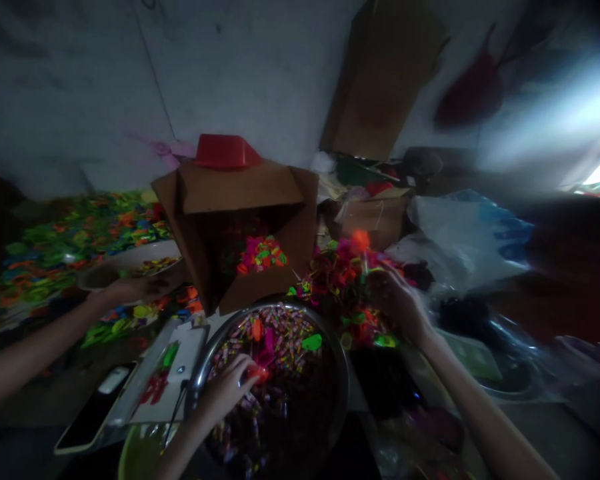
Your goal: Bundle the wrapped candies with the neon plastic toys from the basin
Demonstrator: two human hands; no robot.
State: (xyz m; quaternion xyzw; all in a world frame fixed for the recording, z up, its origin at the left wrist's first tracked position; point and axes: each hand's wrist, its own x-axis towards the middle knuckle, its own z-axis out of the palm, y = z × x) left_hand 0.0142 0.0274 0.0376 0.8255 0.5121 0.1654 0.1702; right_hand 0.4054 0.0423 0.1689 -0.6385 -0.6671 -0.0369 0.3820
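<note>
My left hand [233, 383] is over a round metal basin [344, 373], its fingers closed on a small red-orange plastic piece [261, 375]. Many small wrapped pieces with pink and yellow marks [287, 327] fill the basin's far part. On top of them lie an orange piece [257, 329], a magenta piece [269, 347] and a green piece [311, 342]. To the right, my right hand [397, 300] reaches over a heap of bright plastic pieces [335, 270], its fingers smeared by motion. A blurred orange piece [361, 240] is close to its fingertips; I cannot tell whether it is held.
An open cardboard box [245, 193] with coloured pieces stands behind the basin, a red tray [227, 151] on top. Another person's hand [143, 288] reaches in from the left near a pale bowl [130, 257]. A phone [93, 413] lies front left; plastic bags [470, 233] lie right.
</note>
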